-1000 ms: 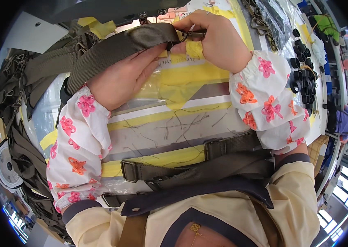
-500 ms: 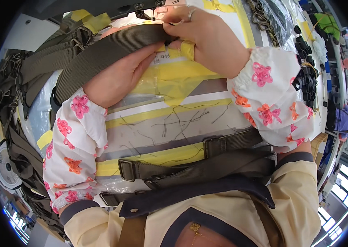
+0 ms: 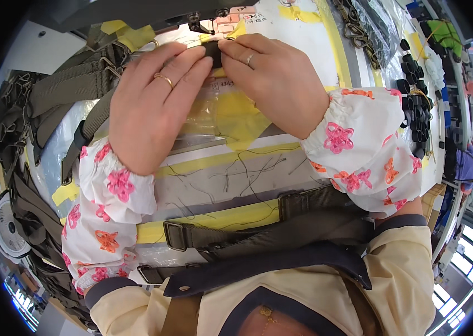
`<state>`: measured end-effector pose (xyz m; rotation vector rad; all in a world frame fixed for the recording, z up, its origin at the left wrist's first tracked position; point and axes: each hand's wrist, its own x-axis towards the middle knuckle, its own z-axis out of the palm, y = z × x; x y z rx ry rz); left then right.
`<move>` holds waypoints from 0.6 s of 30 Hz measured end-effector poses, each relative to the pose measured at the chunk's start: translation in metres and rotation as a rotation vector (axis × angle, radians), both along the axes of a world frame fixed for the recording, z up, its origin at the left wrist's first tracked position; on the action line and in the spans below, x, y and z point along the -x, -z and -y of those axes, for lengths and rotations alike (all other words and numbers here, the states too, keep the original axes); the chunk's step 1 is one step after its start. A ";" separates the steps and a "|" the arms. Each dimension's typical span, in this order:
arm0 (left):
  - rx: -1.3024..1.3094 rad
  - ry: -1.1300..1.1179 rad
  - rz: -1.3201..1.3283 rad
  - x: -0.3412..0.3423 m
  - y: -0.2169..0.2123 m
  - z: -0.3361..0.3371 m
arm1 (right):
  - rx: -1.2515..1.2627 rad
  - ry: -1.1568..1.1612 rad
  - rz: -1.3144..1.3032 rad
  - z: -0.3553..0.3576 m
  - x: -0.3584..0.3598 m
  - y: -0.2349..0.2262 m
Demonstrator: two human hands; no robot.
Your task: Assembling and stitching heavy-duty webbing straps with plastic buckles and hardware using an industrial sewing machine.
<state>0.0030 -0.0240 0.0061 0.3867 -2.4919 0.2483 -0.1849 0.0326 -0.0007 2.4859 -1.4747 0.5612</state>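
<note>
My left hand lies palm down over a dark olive webbing strap, with its fingers together and fingertips on the strap's dark end piece. From the other side my right hand pinches that end, thumb hidden beneath it. Both hands meet just below the presser foot of a dark sewing machine. The strap's middle is covered by my left hand, and a dark slider hangs on its visible part beside my left sleeve.
Yellow tape covers parts of the white work surface, with loose dark threads scattered nearer me. Buckled straps lie along the near edge. More straps hang at the left; metal hooks and black loops sit at the right.
My left hand has turned from under the strap to palm down on top of it. The strap's raised loop has dropped from view, and my right hand has come slightly lower.
</note>
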 end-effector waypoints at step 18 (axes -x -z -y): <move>-0.317 0.030 0.099 -0.004 0.010 0.020 | 0.041 0.059 0.037 0.000 0.002 -0.002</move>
